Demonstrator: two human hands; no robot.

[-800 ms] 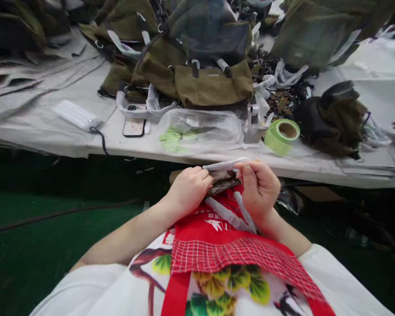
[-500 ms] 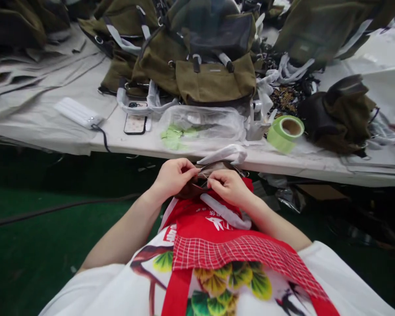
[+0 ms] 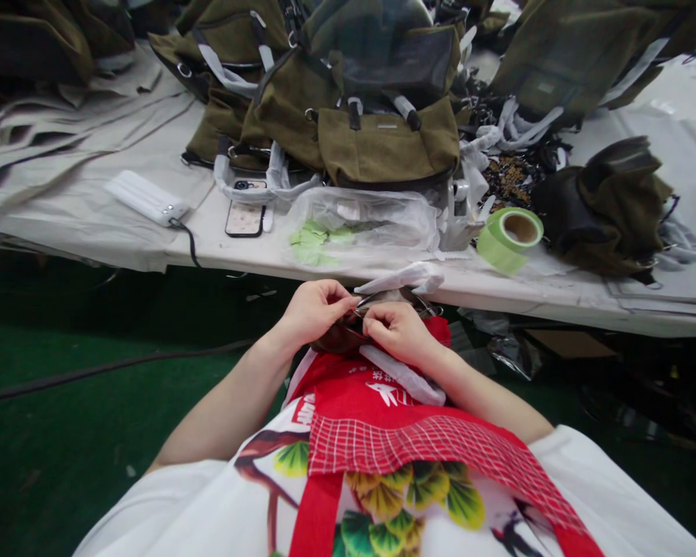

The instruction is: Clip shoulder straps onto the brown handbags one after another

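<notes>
At frame centre, the bag (image 3: 337, 339) is pinched by the left hand (image 3: 320, 312); what the right hand (image 3: 400, 329) grips is hidden; even tension is advised.

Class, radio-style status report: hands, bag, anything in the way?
Left fingers pinched at rim of bag; right fingers curled at its opening, grip unclear. Bag open, partly hidden. Wrapped handle beyond opening, not across it.

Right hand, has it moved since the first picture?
Yes: the right hand has shifted left, farther from the green tape roll.
</notes>
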